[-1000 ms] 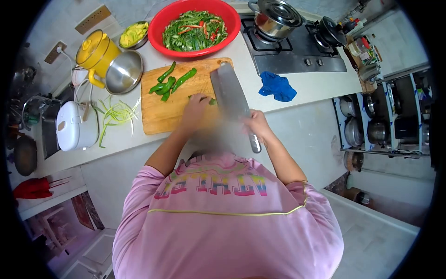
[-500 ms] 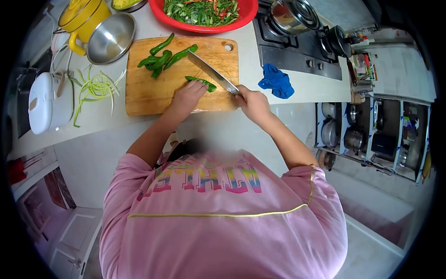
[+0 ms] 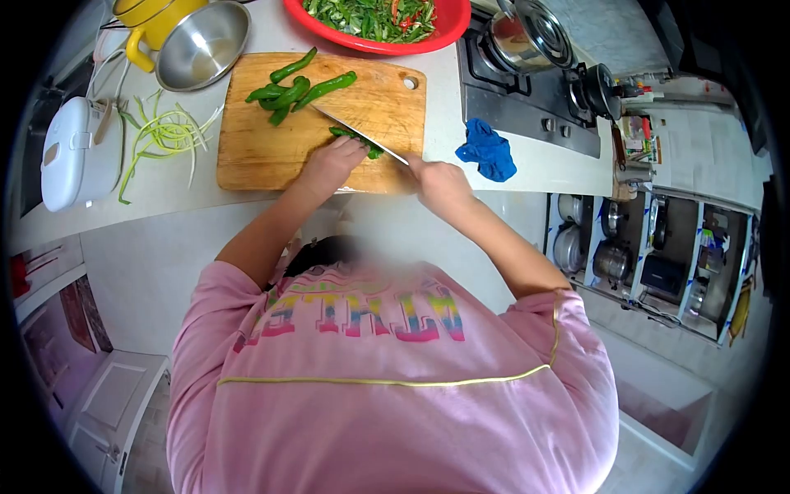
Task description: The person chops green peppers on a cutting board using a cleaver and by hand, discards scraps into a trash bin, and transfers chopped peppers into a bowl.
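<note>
My right hand point(image 3: 442, 185) is wrapped around the handle of a kitchen knife point(image 3: 366, 137), its blade slanting up and left across the board. Beneath the blade lies a green chili pepper point(image 3: 374, 152), partly covered by the blade and fingers. The curled fingers of my left hand point(image 3: 333, 160) press that pepper onto the wooden cutting board point(image 3: 263, 165). Farther back on the board, several whole green chili peppers point(image 3: 285, 95) lie in a loose pile.
A red basin point(image 3: 378, 45) of cut greens stands behind the board. To the left are a steel bowl point(image 3: 202, 49), a yellow pot point(image 3: 156, 20), pale green strands point(image 3: 160, 136) and a white box point(image 3: 78, 156). On the right lie a blue cloth point(image 3: 487, 150) and a gas stove point(image 3: 527, 107) with pots.
The knife has come down and left over the pepper, with its blade turned more edge-on. My left hand still presses on the pepper. The whole view has shifted slightly.
</note>
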The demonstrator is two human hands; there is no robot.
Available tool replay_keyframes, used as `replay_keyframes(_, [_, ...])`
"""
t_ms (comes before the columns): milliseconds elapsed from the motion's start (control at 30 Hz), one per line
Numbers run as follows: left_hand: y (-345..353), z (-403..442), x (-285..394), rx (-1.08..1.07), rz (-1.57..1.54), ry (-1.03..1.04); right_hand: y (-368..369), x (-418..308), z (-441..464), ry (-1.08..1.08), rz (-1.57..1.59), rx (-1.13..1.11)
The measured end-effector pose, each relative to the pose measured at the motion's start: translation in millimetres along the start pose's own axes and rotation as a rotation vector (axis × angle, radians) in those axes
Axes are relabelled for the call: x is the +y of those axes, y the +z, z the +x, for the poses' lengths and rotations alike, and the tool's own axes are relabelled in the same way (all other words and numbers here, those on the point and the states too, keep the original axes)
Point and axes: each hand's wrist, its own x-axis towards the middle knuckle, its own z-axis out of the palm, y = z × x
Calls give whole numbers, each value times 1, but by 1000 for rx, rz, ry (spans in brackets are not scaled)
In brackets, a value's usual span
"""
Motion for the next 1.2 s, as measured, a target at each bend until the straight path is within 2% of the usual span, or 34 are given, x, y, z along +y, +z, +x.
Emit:
replay_keyframes(133, [-7, 4, 3, 38, -38, 28, 17, -9, 15, 7, -4, 28])
replay_keyframes(267, [-9, 3, -1, -14, -20, 17, 25, 7, -1, 92, 263, 286])
replay_keyframes(400, [-10, -1, 3, -63, -21, 4, -13, 1, -12, 90, 182, 95])
replay_keyframes(533, [-8, 0, 5, -17, -38, -4, -17, 0, -11, 74, 63, -104])
replay_keyframes(633, [-8, 0, 4, -11, -27, 3, -11, -3, -2, 63, -5, -125])
replay_keyframes(733, [-4, 1, 1, 10, -59, 20, 3, -14, 16, 14, 91, -15])
replay_keyframes(767, [-4, 4, 1, 27, -66, 22, 12, -16, 24, 37, 34, -9])
replay_keyframes(900, [-5, -2, -1, 19, -80, 15, 22, -7, 9, 58, 239, 280])
replay_keyframes(1000, [-8, -3, 1, -34, -77, -24, 0, -6, -5, 98, 286, 282])
replay_keyframes(1133, [-10, -1, 2, -65, -67, -19, -17, -3, -10, 99, 161, -11])
replay_keyframes(1200, [-8, 0, 4, -13, -41, -1, -18, -4, -8, 97, 123, -55])
